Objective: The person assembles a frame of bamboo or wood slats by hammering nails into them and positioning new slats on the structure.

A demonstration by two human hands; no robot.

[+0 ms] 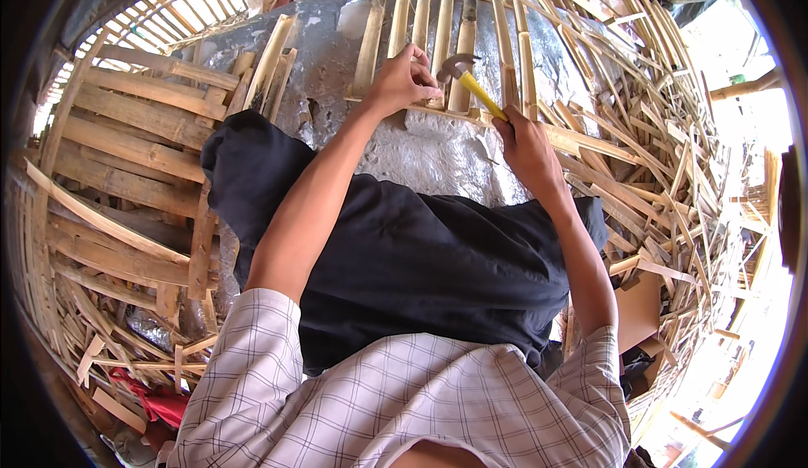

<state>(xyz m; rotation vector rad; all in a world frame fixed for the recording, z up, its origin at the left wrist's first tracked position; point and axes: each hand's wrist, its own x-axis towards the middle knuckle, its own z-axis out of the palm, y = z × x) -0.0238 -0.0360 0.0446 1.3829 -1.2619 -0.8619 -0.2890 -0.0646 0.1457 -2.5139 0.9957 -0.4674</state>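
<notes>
Several split bamboo slats point(442, 26) lie side by side in front of me, spaced apart, their near ends on a thin bamboo crosspiece point(461, 117). My left hand point(402, 81) is over these near ends, thumb and fingers closed in a pinch; whatever is between them is too small to make out. A claw hammer with a yellow handle point(481, 96) and a grey metal head is gripped in my right hand point(528, 150). Its head is raised just right of my left fingertips, over the slats. Black cloth point(421, 249) covers my legs.
Beneath the slats spreads a shiny grey sheet point(404, 161). A slatted bamboo panel point(126, 123) lies to the left. Loose bamboo strips point(665, 156) pile up on the right, near a piece of cardboard point(640, 310). Red cloth point(160, 399) lies at lower left.
</notes>
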